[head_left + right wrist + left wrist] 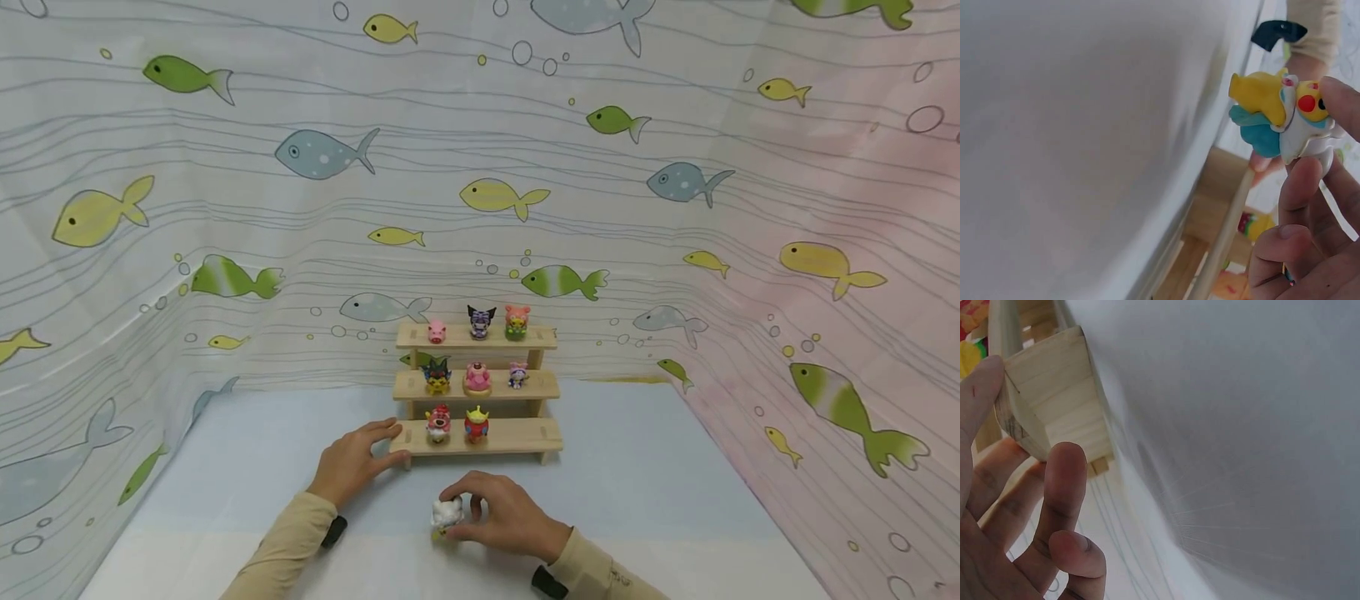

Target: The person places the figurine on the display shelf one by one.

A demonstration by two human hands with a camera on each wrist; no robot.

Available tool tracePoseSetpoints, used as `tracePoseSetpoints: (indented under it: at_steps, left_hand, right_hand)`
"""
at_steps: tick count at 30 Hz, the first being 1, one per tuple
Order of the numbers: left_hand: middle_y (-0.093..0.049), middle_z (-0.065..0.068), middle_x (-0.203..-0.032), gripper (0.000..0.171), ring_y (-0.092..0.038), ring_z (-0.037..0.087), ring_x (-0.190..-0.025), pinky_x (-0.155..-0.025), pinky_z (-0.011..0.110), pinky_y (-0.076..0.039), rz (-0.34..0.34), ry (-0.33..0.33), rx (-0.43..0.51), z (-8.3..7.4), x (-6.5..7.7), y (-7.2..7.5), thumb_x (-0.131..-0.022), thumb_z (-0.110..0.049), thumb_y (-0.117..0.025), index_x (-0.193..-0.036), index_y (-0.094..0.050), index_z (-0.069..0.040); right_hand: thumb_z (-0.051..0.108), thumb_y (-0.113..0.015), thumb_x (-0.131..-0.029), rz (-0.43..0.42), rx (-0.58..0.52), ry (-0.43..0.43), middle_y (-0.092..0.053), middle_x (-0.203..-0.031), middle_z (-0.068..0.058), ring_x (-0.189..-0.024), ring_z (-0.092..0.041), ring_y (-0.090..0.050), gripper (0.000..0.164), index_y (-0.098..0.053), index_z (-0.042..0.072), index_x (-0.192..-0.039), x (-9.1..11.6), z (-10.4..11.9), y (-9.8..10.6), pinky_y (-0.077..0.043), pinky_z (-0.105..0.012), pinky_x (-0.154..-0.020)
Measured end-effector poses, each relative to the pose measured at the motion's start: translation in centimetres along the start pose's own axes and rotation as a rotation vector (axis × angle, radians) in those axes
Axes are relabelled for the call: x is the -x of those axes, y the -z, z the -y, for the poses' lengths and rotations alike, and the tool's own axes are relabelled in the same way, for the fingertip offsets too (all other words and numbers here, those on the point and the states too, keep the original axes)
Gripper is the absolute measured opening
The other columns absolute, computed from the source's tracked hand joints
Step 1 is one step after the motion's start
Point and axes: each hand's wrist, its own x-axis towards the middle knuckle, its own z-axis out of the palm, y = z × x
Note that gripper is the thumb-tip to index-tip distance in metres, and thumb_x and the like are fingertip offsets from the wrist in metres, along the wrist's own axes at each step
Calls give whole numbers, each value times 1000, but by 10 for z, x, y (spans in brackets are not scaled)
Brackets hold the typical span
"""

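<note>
My right hand [513, 517] pinches a small figurine [447, 512] between thumb and fingers in front of the wooden stand. The right wrist view shows the figurine [1282, 112] tipped sideways, with a yellow body, red cheek, white hood and teal part. With thumb and fingers, my left hand [352, 458] grips the left end of the bottom step of the three-step display stand [517, 437]. In the left wrist view, the thumb and fingers lie on opposite sides of the board end [1054, 381]. On that step stand a pink-and-white figurine [438, 425] and a red, yellow-topped one [476, 425].
The middle step holds a dark-eared yellow figurine [437, 377], a pink one [477, 378] and a small purple-and-white one [517, 375]. Above them are a pink pig [437, 332], a purple-black figurine [481, 322] and a pink-and-green one [516, 323]. Fish-printed sheeting [450, 108] surrounds the pale tabletop [637, 467].
</note>
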Motion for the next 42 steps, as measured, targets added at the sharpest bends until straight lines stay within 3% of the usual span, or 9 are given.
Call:
tracePoseSetpoints:
  at_steps: [9, 18, 28, 35, 42]
  left_hand:
    - [-64, -2, -138, 58, -66, 34, -115, -64, 42, -57, 4, -1, -6, -1, 0, 1, -81, -51, -81, -129, -73, -19]
    - [-63, -3, -140, 61, -65, 33, -118, -66, 43, -58, 15, 22, -1, 0, 0, 1, -82, -55, -79, -130, -72, -20]
    - [-62, -1, -140, 59, -64, 34, -119, -69, 45, -58, 28, 19, -4, -1, -1, 2, -83, -53, -80, -131, -72, -19]
    - [-63, 0, -140, 59, -64, 35, -119, -68, 45, -58, 34, 24, -1, -3, 0, 3, -83, -53, -80, -131, -72, -19]
    - [-63, -1, -140, 59, -64, 35, -119, -69, 46, -58, 31, 25, -2, -3, 0, 2, -83, -54, -79, -130, -72, -19]
  right_hand:
    - [40, -81, -87, -46, 42, -63, -66, -111, 20, -71, -3, -57, 42, -68, 31, -125, 8, -5, 18, -45, -19, -65]
    - [38, -81, -87, -106, 54, -107, -65, -114, 18, -76, -7, -58, 44, -67, 29, -127, 15, -12, 42, -53, -35, -66]
    - [31, -84, -86, -207, 86, -104, -67, -111, 15, -74, -9, -58, 41, -69, 26, -124, 17, -22, 64, -51, -30, -63]
    - [26, -84, -85, -246, 67, -131, -68, -115, 12, -74, -8, -60, 43, -69, 23, -125, 19, -26, 75, -55, -37, -65]
    - [21, -84, -85, -276, 104, -158, -67, -111, 11, -75, -7, -61, 44, -69, 20, -127, 20, -31, 86, -54, -36, -64]
